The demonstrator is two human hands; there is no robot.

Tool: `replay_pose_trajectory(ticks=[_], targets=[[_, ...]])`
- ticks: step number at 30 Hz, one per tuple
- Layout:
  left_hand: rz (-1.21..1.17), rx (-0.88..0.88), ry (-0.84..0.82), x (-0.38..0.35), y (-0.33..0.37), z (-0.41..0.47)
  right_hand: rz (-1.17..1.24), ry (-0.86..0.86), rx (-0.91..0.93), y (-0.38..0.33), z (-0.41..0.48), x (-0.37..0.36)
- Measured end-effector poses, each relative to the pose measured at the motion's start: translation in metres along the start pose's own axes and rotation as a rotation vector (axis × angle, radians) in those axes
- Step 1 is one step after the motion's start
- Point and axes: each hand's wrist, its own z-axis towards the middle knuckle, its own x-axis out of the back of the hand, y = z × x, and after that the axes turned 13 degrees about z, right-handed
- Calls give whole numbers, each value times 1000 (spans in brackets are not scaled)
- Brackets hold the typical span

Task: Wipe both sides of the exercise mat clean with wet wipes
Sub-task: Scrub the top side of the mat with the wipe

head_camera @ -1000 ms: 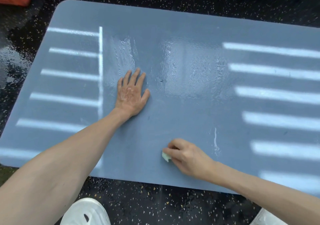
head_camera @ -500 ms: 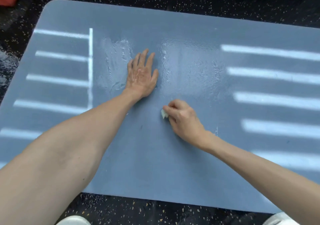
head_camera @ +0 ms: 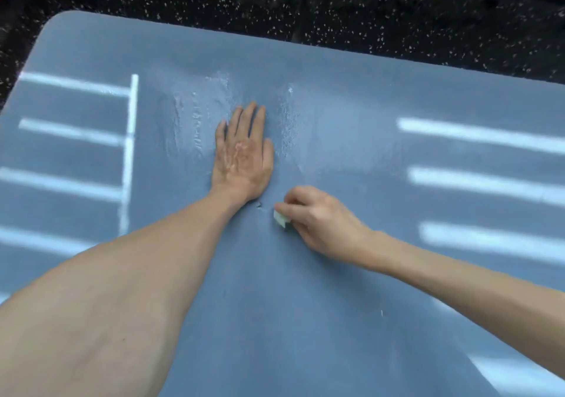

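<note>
Black speckled floor (head_camera: 336,14) shows beyond the far edge of our blue-grey exercise mat (head_camera: 305,320), which lies flat with one side up and wet streaks (head_camera: 214,106) glistening near its middle. Our left hand (head_camera: 243,158) rests palm-down on the mat, fingers (head_camera: 250,118) straight and close together, bracing it. Our right hand (head_camera: 321,222) pinches a small folded wet wipe (head_camera: 280,217) between thumb and curled fingers, low against the mat beside a dark speck (head_camera: 259,204). To do this well, we judge, we should flatten the wipe, rub that speck with short firm strokes, then overlap passes toward the dry near part
</note>
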Motion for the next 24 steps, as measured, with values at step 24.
replay_pose_trajectory(ticks=[24], targets=[[-2, 1, -11, 4, -2, 2, -103, 467, -234, 121, 162, 121]])
